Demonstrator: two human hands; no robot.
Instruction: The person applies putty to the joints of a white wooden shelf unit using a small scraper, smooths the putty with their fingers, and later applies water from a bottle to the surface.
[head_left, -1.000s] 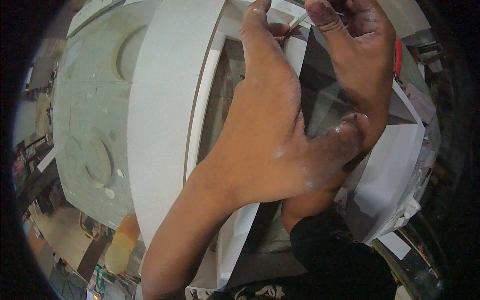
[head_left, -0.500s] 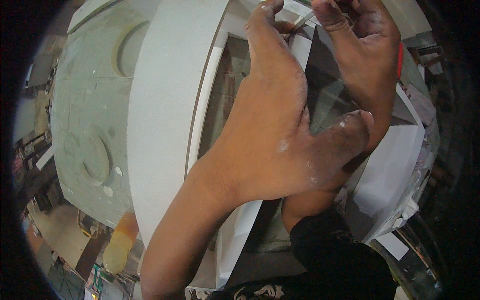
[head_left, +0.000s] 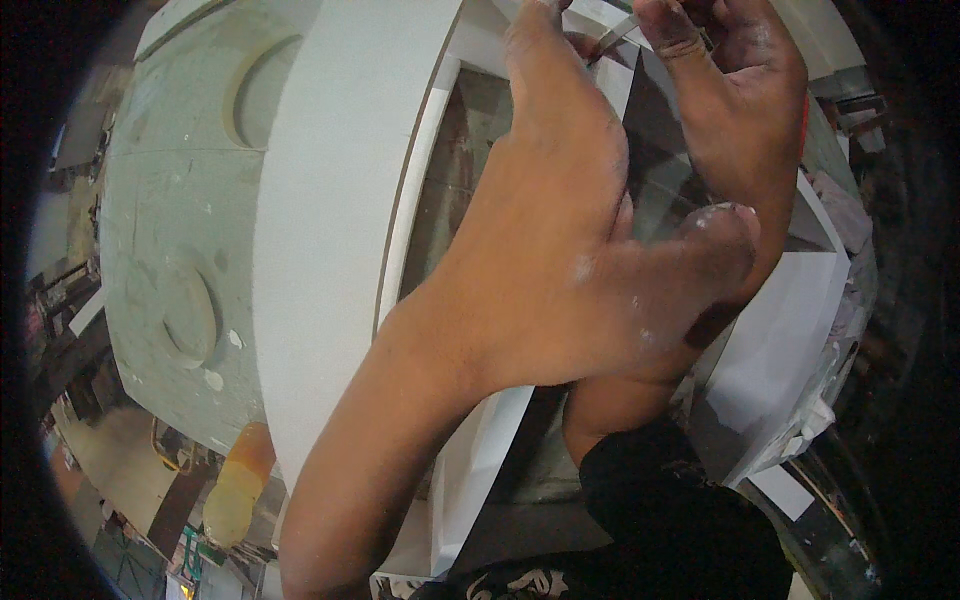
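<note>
My left hand (head_left: 560,250) reaches up across the middle, above a white frame (head_left: 475,480). Its thumb stands well apart, while the other fingers stretch toward the top edge, their tips partly hidden. Further right, my right hand (head_left: 735,80) is bent closed around a thin, pale, flat tool (head_left: 615,35). This tool slants down to the left, toward the left hand's fingertips and the frame's far inner edge; its far end is hidden. Pale powder marks both hands. The right forearm passes behind the left thumb and enters a black sleeve (head_left: 680,510).
A wide white curved panel (head_left: 320,220) runs along the frame's left side, on a grey-green table (head_left: 150,250) with ring-shaped ridges. A yellowish bottle (head_left: 235,495) stands at lower left. White side panels (head_left: 770,350) and crumpled pale material (head_left: 815,420) lie at right.
My left hand has shifted slightly right and up, its thumb moving farther right. My right hand has moved a little right with the tool still in it.
</note>
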